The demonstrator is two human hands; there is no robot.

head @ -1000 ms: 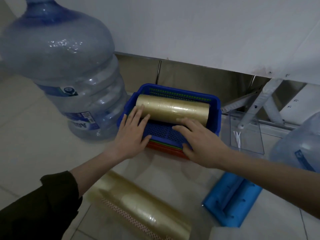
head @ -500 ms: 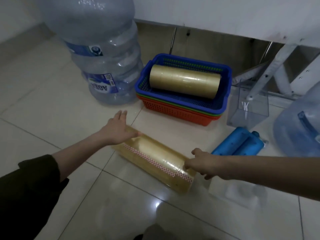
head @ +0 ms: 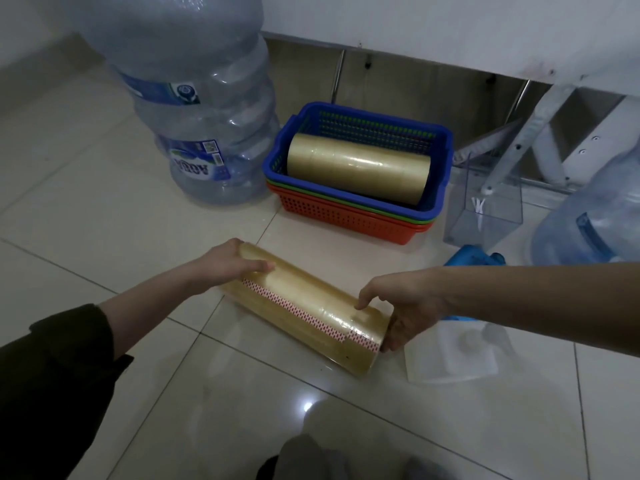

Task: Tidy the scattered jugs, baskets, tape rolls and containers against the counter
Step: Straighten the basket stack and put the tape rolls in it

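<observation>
With your left hand (head: 231, 265) and right hand (head: 405, 308) clasping the ends of the floor roll (head: 304, 308), you lift it level into the blue basket (head: 437, 199) beside the first roll (head: 358, 168).

Glossy clear tape pack (head: 304, 308), perforated plastic baskets (head: 356, 211), shiny smooth floor tiles (head: 104, 216).

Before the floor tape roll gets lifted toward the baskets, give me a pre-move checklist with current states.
1. Left hand on the far end of the floor tape roll: ok.
2. Right hand cupping the near end: ok.
3. Roll clear of the floor: cannot tell.
4. Room in the blue basket beside the tape roll already in it: not ok, little room.
5. Path from roll to basket free of objects: ok.
</observation>
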